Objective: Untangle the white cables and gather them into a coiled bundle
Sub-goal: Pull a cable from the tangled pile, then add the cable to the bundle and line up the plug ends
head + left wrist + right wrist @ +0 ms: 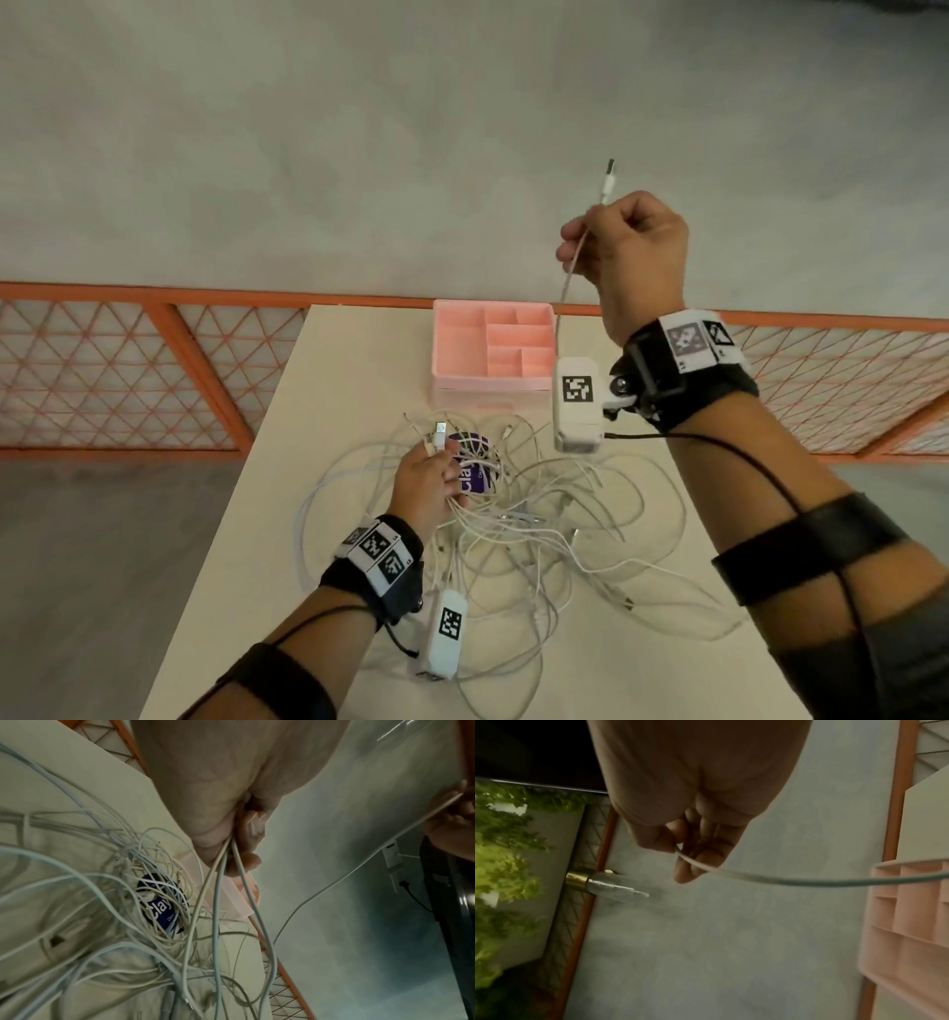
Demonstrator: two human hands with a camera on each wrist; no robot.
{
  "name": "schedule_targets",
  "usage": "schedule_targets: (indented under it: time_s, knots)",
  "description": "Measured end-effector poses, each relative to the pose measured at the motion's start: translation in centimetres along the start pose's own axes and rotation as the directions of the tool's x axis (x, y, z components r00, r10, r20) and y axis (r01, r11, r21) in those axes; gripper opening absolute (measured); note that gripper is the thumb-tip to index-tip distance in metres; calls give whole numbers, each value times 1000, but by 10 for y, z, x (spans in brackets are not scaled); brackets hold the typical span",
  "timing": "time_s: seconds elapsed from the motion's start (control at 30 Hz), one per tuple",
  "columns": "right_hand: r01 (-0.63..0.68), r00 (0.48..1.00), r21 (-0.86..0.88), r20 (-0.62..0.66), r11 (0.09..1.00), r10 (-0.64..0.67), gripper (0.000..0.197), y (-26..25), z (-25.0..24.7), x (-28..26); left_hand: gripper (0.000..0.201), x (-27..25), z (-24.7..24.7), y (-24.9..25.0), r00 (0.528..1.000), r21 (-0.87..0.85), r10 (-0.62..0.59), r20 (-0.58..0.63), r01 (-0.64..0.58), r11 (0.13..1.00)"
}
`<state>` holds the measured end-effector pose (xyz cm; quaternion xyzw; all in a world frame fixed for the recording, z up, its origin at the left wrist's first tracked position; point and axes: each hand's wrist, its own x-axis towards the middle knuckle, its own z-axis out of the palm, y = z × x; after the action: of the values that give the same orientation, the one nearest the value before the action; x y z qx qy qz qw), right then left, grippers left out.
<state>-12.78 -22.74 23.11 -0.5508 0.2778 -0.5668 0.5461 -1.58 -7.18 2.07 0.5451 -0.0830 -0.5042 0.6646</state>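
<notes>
White cables [513, 519] sprawl knotted across the bench [354, 370]. Our right hand [629, 257] pinches one strand raised high; our left hand [429, 483] clamps several gathered ends low. We should draw upward slowly, left hand anchoring, easing off wherever loops snag.

Cream table [328, 390] under tangled white cables [565, 545], pink organizer [452, 380]
</notes>
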Motion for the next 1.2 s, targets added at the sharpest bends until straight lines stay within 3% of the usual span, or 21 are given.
schedule_targets:
  time_s: [0.1,0.2,0.3,0.4,0.6,0.9,1.2]
  knots:
    - [-19,994,-204,100,979,40,19,24,-1,-19,23,-2,4,3,999,-36,-8,41,9,999]
    - [-145,947,-368,218,918,237,4,68,-6,-51,24,-6,9,7,997,-80,22,68,-16,997]
    - [-279,897,-403,215,871,387,11,104,-5,-83,22,-9,15,11,996,-97,34,85,-25,995]
    - [-321,887,-396,193,860,420,11,124,2,-104,20,-7,21,11,997,-144,46,57,-38,989]
    - [-263,885,-494,218,829,410,12,137,8,-117,26,2,23,8,999,-232,42,-12,-44,972]
    - [-253,712,-573,435,780,551,22,125,-3,-111,21,11,15,11,1000,-219,8,-20,-12,976]
    - [-157,701,-611,484,776,524,25,129,-13,-114,26,18,14,7,999,-141,33,-34,-38,989]
